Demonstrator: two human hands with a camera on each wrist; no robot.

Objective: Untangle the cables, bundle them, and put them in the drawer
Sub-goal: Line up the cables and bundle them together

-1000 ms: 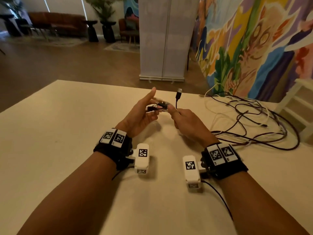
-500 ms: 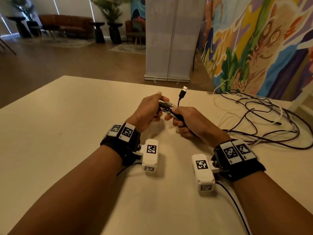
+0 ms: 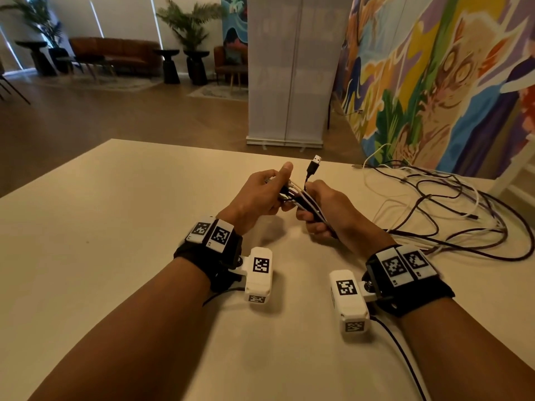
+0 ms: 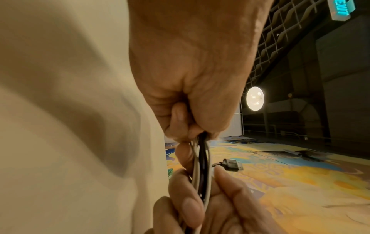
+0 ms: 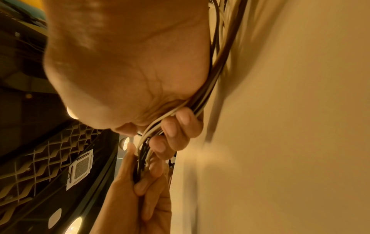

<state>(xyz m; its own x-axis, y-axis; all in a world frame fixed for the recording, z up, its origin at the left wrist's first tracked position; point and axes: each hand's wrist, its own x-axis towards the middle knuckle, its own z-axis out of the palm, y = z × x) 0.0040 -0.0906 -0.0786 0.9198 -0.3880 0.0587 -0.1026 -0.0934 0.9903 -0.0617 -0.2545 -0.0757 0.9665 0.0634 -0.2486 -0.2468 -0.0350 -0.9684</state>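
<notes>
Both hands were clamped on one bunch of cables (image 3: pixel 301 201) above the table (image 3: pixel 115 227): the left hand (image 3: pixel 257 198) gripped its end, the right hand (image 3: pixel 327 209) curled round it beside, a plug (image 3: pixel 314 164) sticking up.

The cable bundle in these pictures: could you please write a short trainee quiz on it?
1. True or false: both hands grip the cable bundle.
2. Which plug sticks up above the right hand: A) USB plug, B) mains plug?
3. Where do the loose cables lie?

Key: 1 true: the left hand holds it too. 2 A. 3 On the table, to the right of the hands.
</notes>
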